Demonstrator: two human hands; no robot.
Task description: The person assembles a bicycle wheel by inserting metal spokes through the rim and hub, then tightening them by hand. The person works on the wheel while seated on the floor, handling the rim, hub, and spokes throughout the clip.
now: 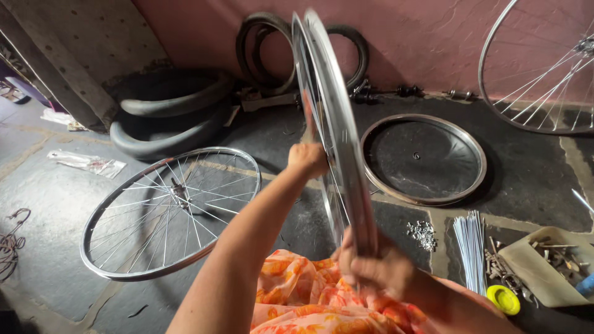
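Above the floor [55, 204], both hands gripped the upright wheel rim [337, 124]: left hand [307, 159] at its spokes, right hand [377, 269] with fingers closed on its lower edge, mid-truing; turning seemed next.

A bicycle wheel repair workshop, worked on the floor. A spoked wheel [170, 210] lies at 9 o'clock, a bare rim [424, 159] at 2, old tyres [170, 117] are heaped at 11 against the pink wall [421, 37], and loose spokes [471, 247], nipples [422, 234] and a parts tray [544, 269] sit at 4.
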